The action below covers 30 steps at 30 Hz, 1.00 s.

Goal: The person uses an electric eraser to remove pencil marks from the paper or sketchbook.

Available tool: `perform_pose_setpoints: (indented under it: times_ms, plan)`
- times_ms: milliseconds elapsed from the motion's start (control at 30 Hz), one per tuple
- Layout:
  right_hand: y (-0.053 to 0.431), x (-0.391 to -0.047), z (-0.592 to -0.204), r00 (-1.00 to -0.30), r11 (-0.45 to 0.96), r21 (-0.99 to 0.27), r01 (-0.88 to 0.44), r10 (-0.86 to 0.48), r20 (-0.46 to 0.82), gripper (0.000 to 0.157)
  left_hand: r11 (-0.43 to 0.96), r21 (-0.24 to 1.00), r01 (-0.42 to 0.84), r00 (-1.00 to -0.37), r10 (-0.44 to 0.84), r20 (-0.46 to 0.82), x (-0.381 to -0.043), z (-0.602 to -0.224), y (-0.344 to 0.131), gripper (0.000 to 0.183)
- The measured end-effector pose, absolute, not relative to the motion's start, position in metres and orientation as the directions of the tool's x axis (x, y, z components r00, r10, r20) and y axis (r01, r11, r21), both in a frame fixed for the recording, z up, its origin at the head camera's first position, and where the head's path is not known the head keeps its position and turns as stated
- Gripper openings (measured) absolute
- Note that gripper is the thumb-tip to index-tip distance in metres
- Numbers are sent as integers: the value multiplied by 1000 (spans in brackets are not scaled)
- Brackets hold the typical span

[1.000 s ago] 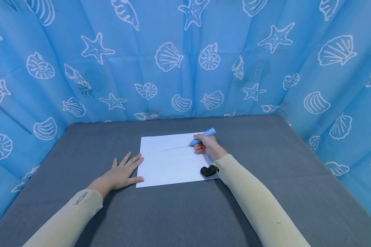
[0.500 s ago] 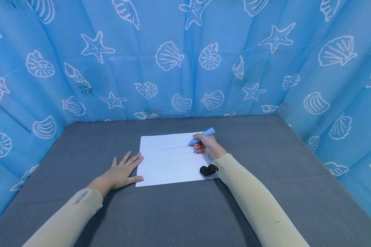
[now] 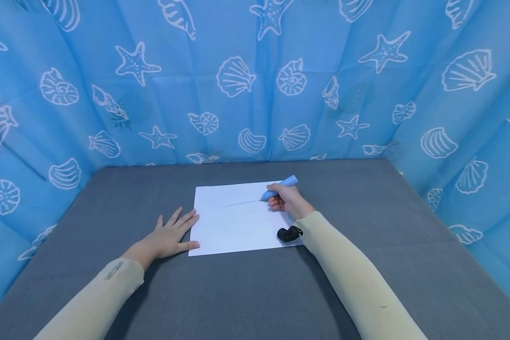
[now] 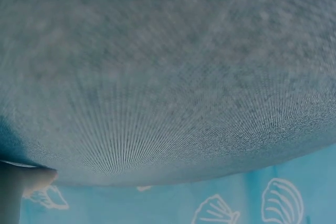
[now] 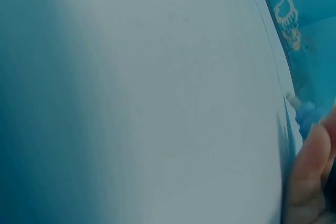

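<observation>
My right hand (image 3: pixel 291 202) pinches a thick light-blue marker (image 3: pixel 290 181) near its tip in the head view. The marker leans up to the right, its tip at or just over a white sheet of paper (image 3: pixel 221 231). A faint thin line (image 3: pixel 240 204) runs leftward from the tip. In the right wrist view, the pale nib shows ahead of the blue marker's front end (image 5: pixel 310 116) and the fingers (image 5: pixel 307 169). My left hand (image 3: pixel 166 240) lies flat with fingers spread, thumb and fingertips on the sheet's left edge. The left wrist view shows only part of that hand (image 4: pixel 21 187).
A grey cloth-covered table (image 3: pixel 221 297) extends around the sheet. A blue curtain (image 3: pixel 174 104) with white shells and starfish stands behind and at both sides. A black rounded device (image 3: pixel 288 234) sits at the right wrist, over the sheet's lower right corner.
The head view has shifted slightly. Both hands, the marker and the line look the same relative to the sheet.
</observation>
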State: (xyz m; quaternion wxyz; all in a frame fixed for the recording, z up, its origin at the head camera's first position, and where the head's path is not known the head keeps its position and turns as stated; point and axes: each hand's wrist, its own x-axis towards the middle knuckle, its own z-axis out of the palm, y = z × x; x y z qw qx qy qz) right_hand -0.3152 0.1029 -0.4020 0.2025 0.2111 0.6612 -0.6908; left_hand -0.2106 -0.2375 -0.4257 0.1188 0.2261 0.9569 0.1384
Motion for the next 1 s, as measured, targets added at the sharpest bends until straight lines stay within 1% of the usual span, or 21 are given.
perform_pose_setpoints:
  times_ms: [267, 333, 467, 633, 1000]
  plan:
    - [103, -314, -402, -831, -30, -830, 556, -3, -557, 23, 863, 305, 403, -869, 465, -168, -216, -435, -240, 93]
    - [103, -314, -402, -832, -50, -831, 554, 11, -555, 22, 864, 301, 403, -870, 464, -166, -216, -435, -240, 92]
    - [103, -314, -401, -832, -29, -832, 554, 9, -554, 22, 866, 297, 403, -874, 460, -157, -216, -436, -239, 92]
    - [102, -314, -402, -829, -40, -829, 558, 22, -559, 22, 863, 305, 403, -874, 462, -152, -215, -436, -240, 92]
    - [102, -315, -403, -835, -19, -835, 549, 3, -550, 22, 862, 297, 410, -873, 465, -145, -215, -438, -241, 92]
